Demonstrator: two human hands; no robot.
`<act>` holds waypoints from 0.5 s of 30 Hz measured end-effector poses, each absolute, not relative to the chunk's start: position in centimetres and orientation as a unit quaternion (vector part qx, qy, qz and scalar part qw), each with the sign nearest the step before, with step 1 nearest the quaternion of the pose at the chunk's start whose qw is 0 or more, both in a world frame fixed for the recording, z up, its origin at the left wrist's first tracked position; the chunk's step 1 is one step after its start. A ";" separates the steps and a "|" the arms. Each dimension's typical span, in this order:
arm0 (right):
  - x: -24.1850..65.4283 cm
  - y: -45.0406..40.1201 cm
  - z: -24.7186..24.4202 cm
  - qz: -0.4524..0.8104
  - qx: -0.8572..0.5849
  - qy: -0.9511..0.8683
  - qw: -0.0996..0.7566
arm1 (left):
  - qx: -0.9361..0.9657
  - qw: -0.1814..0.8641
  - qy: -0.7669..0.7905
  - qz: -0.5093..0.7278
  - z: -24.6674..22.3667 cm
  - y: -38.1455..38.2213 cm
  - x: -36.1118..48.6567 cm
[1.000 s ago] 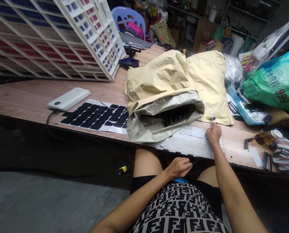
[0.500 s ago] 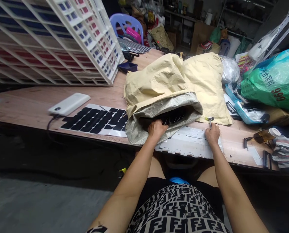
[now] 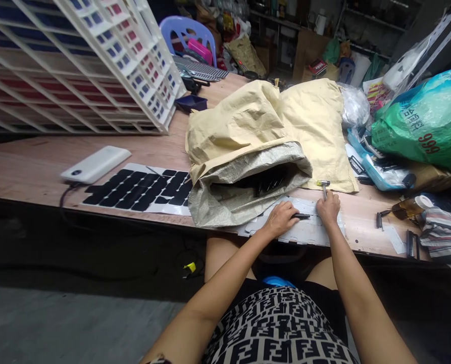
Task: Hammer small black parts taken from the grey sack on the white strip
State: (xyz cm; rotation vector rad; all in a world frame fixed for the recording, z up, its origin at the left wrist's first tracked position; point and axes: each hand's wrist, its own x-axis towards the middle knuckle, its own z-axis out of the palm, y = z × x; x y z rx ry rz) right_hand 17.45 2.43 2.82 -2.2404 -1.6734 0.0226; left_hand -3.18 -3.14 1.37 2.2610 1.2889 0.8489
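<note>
My left hand (image 3: 281,219) is closed on a slim black part (image 3: 301,216), whose end sticks out to the right past the fingers. It is over the pale flat board (image 3: 309,233) at the table's front edge. My right hand (image 3: 328,207) grips a small hammer (image 3: 323,184) with a yellow-tipped head, held upward near the board's right side. Left of the board lies a cream sack (image 3: 244,114), its grey-lined mouth facing me; several dark, shiny pieces (image 3: 268,183) show inside.
A second cream sack (image 3: 318,114) lies behind the hammer. To the left are a white sheet with black rectangles (image 3: 136,189), a white power bank (image 3: 96,164) and a white plastic crate (image 3: 145,65). On the right sit a green bag (image 3: 424,121), a brown bottle (image 3: 409,207) and a striped cloth (image 3: 443,235).
My left hand has come out of the sack's mouth and moved right over the board, with the slim black part in it. My right hand still holds the hammer in about the same place.
</note>
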 end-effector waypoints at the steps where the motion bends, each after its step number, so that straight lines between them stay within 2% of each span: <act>1: 17.5 2.4 2.8 0.009 -0.788 -0.590 0.175 | 0.808 0.212 0.457 0.306 0.9 -2.7 -3.0; 10: 18.2 2.5 4.4 0.075 -0.797 -0.569 0.189 | 0.769 0.303 0.439 0.351 -0.2 -1.5 -3.7; 15: 19.1 -2.5 5.6 0.111 -0.728 -0.598 0.317 | 0.760 0.317 0.444 0.354 -0.1 -1.3 -3.5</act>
